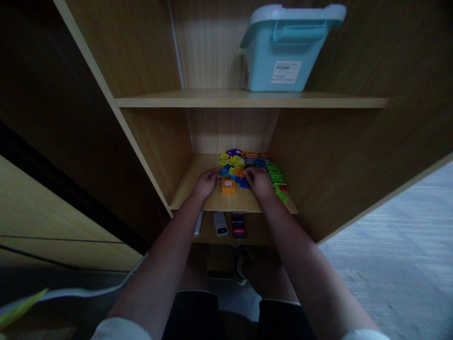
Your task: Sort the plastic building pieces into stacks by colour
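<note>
On the middle shelf lies a spread of colourful plastic pieces with toothed edges. My right hand [260,182] reaches into it, fingers closed at the edge of an orange toothed piece [239,173]. My left hand [206,183] is at the left side of the spread, fingertips pinched together near the blue pieces [225,171]. Whatever the left fingers hold is too small to make out. Between the hands, nearer the shelf's front, sits an orange block-shaped cluster [228,187] with a pale label or picture on top. Yellow pieces [236,161] lie behind, green pieces [275,174] to the right.
A light blue lidded bin [283,47] stands on the upper shelf [212,101]. Below the work shelf [187,189] lie a white power bank [220,224] and a phone [238,225] with a cable. Wooden side walls enclose the shelf left and right.
</note>
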Motion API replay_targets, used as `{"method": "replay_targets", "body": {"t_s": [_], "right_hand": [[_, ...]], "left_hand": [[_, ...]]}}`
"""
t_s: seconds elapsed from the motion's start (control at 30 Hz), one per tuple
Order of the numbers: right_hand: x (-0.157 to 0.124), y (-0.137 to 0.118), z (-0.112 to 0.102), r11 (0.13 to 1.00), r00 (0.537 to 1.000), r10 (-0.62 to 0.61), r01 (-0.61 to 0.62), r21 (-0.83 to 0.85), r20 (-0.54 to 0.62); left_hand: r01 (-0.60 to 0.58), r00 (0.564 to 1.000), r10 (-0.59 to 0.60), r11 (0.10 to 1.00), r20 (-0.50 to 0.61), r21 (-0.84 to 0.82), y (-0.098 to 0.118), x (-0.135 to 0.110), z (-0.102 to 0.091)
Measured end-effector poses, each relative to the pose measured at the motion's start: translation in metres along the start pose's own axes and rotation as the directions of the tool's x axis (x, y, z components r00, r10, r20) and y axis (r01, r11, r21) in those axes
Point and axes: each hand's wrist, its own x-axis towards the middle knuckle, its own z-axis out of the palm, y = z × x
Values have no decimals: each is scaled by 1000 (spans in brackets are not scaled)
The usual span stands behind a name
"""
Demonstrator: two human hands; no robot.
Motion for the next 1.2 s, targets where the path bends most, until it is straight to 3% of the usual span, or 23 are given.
{"method": "replay_targets", "body": {"t_s": [0.27, 0.4, 0.7, 0.87, 1.2], "right_hand": [[1, -8, -3, 1000, 998, 16, -15, 26, -68], [-3, -22, -12, 994, 983, -112, 113, -3, -146], [-12, -37, -8, 943, 944, -329, 329, 45, -9], [-11, -39, -3, 896, 898, -440, 441, 45, -23], [-10, -46, 1, 919, 919, -394, 393, 15, 30]], "left_hand": [[11, 999, -12, 999, -31, -50, 5, -5, -4], [3, 1000, -5, 997, -15, -74, 6, -6, -3], [-44, 997, 49, 996, 66, -75, 16, -16, -7], [-28, 992, 40, 994, 117, -108, 20, -20, -7], [10, 991, 11, 988, 133, -157, 19, -18, -8]]}}
